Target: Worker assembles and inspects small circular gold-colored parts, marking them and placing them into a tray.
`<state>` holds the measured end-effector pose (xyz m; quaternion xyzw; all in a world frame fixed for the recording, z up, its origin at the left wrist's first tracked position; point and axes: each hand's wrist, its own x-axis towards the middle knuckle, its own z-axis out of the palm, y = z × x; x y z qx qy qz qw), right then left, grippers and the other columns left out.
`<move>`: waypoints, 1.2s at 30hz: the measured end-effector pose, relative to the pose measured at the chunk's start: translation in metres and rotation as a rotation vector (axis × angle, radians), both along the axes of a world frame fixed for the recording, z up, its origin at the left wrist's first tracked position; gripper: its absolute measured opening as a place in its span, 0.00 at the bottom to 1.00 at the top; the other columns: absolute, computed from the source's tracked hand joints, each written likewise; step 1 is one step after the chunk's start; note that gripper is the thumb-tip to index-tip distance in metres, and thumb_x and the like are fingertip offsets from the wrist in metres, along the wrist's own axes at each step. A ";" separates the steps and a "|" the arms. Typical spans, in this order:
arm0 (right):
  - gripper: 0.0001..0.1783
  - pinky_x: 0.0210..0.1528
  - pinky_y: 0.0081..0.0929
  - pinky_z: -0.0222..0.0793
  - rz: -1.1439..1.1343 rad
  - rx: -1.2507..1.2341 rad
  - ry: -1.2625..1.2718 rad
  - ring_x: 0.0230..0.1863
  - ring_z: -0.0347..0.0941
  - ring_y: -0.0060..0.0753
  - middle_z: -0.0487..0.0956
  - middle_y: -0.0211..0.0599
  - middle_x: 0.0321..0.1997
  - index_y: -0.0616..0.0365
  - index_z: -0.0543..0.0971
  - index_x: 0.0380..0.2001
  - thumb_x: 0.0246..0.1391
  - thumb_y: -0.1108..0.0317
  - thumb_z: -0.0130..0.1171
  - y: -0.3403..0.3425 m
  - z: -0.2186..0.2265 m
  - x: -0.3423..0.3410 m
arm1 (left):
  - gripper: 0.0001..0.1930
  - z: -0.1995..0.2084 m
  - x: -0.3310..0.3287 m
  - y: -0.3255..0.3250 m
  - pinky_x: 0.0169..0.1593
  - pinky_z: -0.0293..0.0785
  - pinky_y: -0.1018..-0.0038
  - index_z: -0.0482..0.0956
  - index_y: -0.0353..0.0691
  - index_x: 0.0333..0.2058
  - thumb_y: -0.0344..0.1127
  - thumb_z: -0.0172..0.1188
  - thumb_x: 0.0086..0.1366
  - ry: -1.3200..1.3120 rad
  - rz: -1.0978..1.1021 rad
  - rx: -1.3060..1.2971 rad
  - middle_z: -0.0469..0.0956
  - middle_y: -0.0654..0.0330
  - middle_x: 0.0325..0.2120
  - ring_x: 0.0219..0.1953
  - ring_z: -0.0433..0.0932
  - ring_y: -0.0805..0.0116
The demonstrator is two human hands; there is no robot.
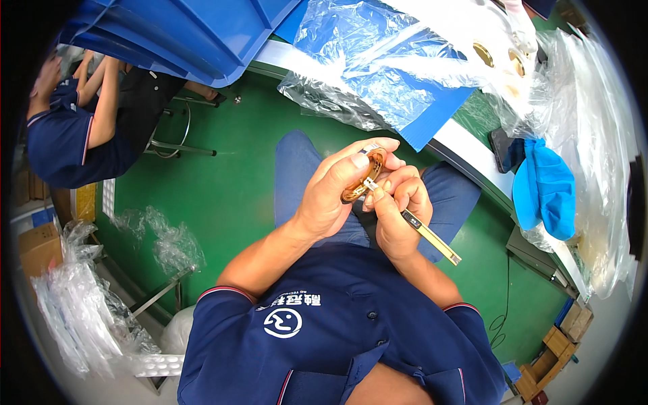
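We see one round, ring-shaped piece, glossy copper-brown with a hollow middle, held tilted above the lap. The left hand grasps its rim between thumb and fingers. The right hand is closed around one slim yellow-and-black cutter, its pale metal end up against the ring; we cannot tell whether it bites in. Ahead of us, the worktop carries two gold-coloured rings, one blue sheet under clear plastic film, one dark phone and one blue cap. At left we count one blue crate and one seated co-worker.
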<state>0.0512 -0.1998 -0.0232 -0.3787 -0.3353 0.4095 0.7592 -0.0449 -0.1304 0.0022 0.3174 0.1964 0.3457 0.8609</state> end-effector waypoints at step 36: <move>0.14 0.30 0.20 0.72 -0.023 -0.031 0.075 0.28 0.68 0.20 0.62 0.35 0.35 0.56 0.59 0.23 0.46 0.87 0.50 -0.006 0.000 0.004 | 0.35 -0.016 0.000 0.007 0.57 0.62 0.63 0.57 0.28 0.55 0.54 0.46 0.60 -0.084 -0.028 0.175 0.66 0.47 0.50 0.53 0.67 0.56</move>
